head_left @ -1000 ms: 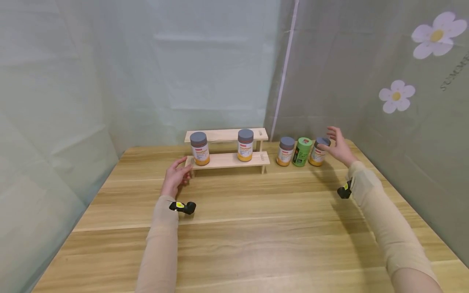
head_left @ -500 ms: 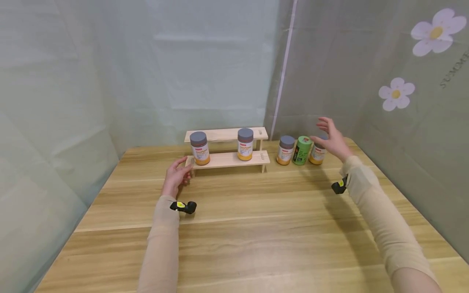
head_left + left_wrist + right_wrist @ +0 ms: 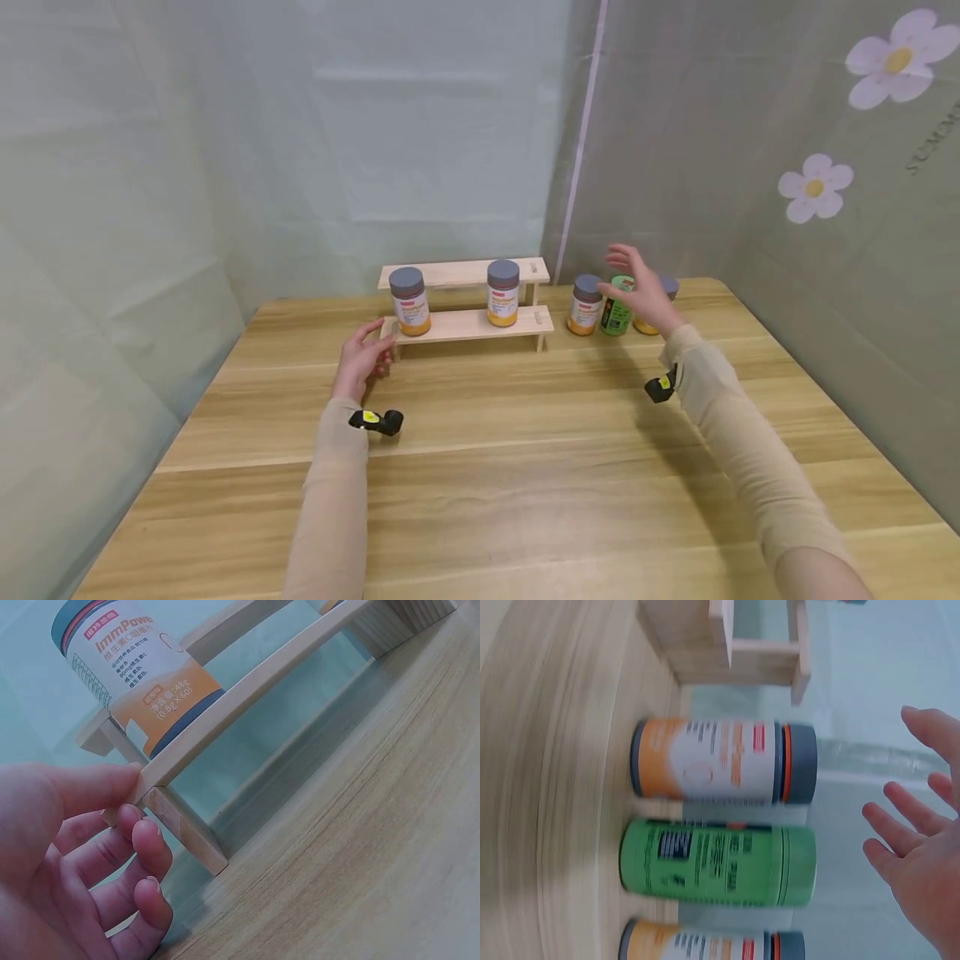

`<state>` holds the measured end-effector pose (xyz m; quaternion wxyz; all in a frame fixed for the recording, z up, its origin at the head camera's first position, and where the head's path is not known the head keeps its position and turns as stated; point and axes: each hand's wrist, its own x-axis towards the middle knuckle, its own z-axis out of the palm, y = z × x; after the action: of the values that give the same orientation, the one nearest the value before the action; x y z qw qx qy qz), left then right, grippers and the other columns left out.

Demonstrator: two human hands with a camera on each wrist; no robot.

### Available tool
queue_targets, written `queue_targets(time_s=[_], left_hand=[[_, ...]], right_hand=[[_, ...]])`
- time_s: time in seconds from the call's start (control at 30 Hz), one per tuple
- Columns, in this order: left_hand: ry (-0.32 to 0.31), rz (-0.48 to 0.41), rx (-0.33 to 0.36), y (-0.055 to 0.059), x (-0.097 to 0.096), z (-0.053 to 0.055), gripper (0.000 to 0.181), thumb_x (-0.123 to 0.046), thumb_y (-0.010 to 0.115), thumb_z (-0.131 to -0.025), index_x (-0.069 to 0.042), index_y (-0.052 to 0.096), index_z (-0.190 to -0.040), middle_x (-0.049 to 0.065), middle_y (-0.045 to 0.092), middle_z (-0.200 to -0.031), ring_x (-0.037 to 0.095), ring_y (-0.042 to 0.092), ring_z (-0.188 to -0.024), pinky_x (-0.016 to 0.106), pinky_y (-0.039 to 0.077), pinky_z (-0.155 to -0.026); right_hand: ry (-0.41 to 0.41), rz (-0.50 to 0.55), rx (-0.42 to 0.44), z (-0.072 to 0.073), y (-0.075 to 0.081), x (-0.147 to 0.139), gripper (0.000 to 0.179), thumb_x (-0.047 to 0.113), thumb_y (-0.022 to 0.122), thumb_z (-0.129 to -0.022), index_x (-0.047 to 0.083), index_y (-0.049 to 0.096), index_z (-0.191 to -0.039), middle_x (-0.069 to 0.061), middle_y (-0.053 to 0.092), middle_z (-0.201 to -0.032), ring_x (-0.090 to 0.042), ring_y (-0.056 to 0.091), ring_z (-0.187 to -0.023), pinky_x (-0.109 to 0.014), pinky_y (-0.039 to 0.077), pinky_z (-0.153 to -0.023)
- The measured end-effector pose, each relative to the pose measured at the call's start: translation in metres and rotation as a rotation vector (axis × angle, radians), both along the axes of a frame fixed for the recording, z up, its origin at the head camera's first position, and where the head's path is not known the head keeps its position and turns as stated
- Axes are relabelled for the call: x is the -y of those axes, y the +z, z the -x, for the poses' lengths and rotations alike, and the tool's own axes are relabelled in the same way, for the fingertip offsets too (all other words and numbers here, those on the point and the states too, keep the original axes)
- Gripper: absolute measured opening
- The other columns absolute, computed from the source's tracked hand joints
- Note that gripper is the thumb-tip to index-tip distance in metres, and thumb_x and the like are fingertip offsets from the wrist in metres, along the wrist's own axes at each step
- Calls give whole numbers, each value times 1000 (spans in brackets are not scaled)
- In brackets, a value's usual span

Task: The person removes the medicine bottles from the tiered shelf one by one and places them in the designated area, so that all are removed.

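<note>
My left hand (image 3: pixel 363 360) pinches the left end of the lower board of a two-step wooden rack (image 3: pixel 457 326), thumb on top and fingertips below, as the left wrist view shows. Two grey-lidded jars stand upright on that board, a left jar (image 3: pixel 410 303) beside my hand and a right jar (image 3: pixel 503 293). My right hand (image 3: pixel 637 287) hovers with spread fingers, holding nothing, over a green bottle (image 3: pixel 718 861). To the bottle's left stands a white-and-orange jar (image 3: pixel 585 306); to its right, another such jar (image 3: pixel 667 288) is partly hidden by the hand.
The wood-grain table (image 3: pixel 480 483) stretches in front of the rack. Pale cloth (image 3: pixel 375 125) hangs behind it, and a greyer flower-printed sheet (image 3: pixel 840 275) hangs on the right. Each sleeved wrist carries a small black camera (image 3: pixel 378 422).
My right hand has moved left from the rightmost jar, past the green bottle's right side to above it. The left hand keeps its place on the rack, and the jars stand as before.
</note>
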<state>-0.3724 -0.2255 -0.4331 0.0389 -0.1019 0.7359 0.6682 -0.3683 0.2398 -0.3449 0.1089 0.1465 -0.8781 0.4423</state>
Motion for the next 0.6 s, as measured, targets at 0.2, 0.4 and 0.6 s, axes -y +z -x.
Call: queue_targets(time_s=[0.2,0.4,0.6], left_hand=[[5,-2,4,1,-1,-1,57,-22,61,-96,-21,38,-148,-9,56,-67,3,52,-53,18,43,-50],[10,3,-4,1,-1,-2,57,-21,61,-96,-20,38,-148,-9,57,-67,3,52,-53,18,43,-50],[12,18,-13,1,-3,-4,57,-22,60,-96,-19,38,-148,-9,57,-68,3,52,-54,17,42,-52]], right_hand=[[48,-23,-4,1,-1,16,68,21,65,-93,15,26,-149,-20,40,-148,-39,37,-139,-62,31,-110],[96,3,-20,5,-1,28,67,13,65,-93,13,27,-148,-21,43,-145,-40,41,-136,-59,34,-110],[168,24,15,-4,9,49,64,7,61,-94,7,26,-148,-26,41,-145,-45,40,-135,-58,33,-111]])
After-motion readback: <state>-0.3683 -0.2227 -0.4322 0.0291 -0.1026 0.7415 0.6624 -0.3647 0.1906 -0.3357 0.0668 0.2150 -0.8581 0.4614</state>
